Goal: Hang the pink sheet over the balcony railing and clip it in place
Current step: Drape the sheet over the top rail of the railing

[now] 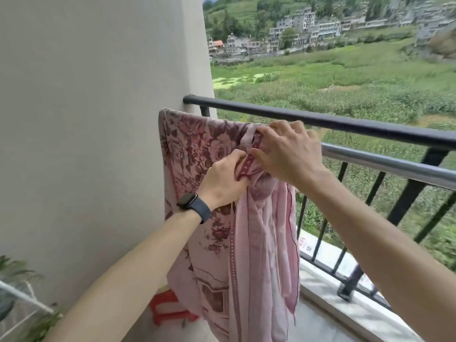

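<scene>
The pink sheet (197,154), printed with dark red roses, is draped over the left end of the silver inner rail (385,164) and hangs in bunched folds toward the floor. My left hand (222,181), with a black watch on the wrist, pinches a dark red patterned border of the sheet just below the rail. My right hand (288,151) grips the same bunched edge on top of the rail, touching the left hand. No clip is visible.
The black top railing (320,119) with its vertical bars runs right behind the sheet. A beige wall (98,119) stands at left. A red plastic stool (170,309) sits on the floor under the sheet, and a green plant (22,275) is at bottom left.
</scene>
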`<state>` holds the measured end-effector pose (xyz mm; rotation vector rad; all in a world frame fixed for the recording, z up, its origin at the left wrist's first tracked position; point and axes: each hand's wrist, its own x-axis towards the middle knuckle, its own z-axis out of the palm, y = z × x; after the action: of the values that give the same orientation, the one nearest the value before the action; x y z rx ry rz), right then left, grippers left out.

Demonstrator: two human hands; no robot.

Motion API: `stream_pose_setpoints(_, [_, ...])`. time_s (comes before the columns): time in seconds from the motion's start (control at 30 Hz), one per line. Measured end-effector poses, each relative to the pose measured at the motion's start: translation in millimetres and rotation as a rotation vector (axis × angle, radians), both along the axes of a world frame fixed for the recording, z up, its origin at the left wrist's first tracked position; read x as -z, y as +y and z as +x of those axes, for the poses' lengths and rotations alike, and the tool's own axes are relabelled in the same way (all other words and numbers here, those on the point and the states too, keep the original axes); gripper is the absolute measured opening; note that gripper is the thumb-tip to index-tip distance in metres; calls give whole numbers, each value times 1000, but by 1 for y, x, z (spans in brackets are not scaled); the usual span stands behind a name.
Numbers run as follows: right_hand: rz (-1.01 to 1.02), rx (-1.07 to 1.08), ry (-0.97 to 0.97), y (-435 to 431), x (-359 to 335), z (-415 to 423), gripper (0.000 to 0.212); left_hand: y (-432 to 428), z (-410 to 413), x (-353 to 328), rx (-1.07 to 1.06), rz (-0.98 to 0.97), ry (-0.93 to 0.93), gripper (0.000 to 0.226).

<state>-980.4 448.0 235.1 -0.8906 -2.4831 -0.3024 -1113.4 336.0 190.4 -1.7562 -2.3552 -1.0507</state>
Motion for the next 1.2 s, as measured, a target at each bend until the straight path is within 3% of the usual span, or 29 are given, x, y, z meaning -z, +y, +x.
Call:
stream_pose_setpoints(0.13, [38, -100, 200, 21, -8, 2, 22, 13, 9, -30, -39, 143, 75, 34])
stream_pose_setpoints(0.33, [26, 56, 504, 66, -76, 30, 21, 74, 41, -124, 41, 338, 67, 23])
stream_pose_setpoints(0.5, [-167, 160, 321, 58, -54, 59, 44, 80, 33, -93, 140, 48, 34, 42])
stream_pose_setpoints(0.6, [-50, 45, 145, 22, -17, 59, 63, 71, 16, -55, 123, -19, 110, 43])
stream_pose_setpoints(0.67, [33, 50, 19, 12, 3, 57, 61, 69, 15, -51, 135, -2, 80, 43])
stream_pose_setpoints(0.73, [85, 37, 11, 17, 6, 60, 51, 68, 16, -57, 126, 13, 40, 43])
stream_pose_setpoints(0.83, [13, -16, 75, 23, -6, 68, 37, 69, 4, -57, 84, -56, 169, 43])
stream_pose_setpoints(1.0, [-44, 251, 415, 26, -26, 80, 19, 75, 2, -46, 23, -22, 176, 46])
stream_pose_setpoints(1.1, [-103, 362, 240, 28, -24, 84, 23, 78, 10, -40, -16, -5, 247, 47])
stream_pose_setpoints(1.2, [-268, 287, 163, 25, -17, 89, 45, 79, 14, -37, -22, -13, 255, 50])
